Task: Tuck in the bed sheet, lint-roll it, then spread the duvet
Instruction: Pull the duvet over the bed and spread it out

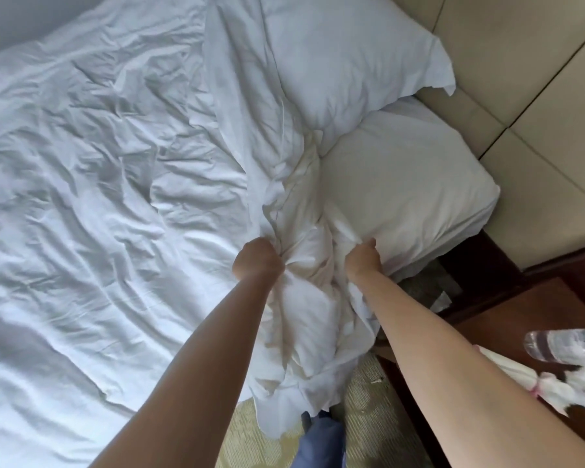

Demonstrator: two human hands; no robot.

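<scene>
Here I have both hands buried in a bunched ridge of white cloth at the side of the bed (81, 197). My left hand (258, 259) has its fingers curled tight round a gather of the duvet (294, 298); my right hand (363, 261) pinches cloth nearer the head of the bed, just beside the lower pillow (409, 194). I judge the grip is meant to drag the bundle off the mattress so the sheet (429, 251) beneath can be tucked. The rest of the duvet lies rumpled across the bed, its loose end trailing down to the floor (368, 417).
</scene>
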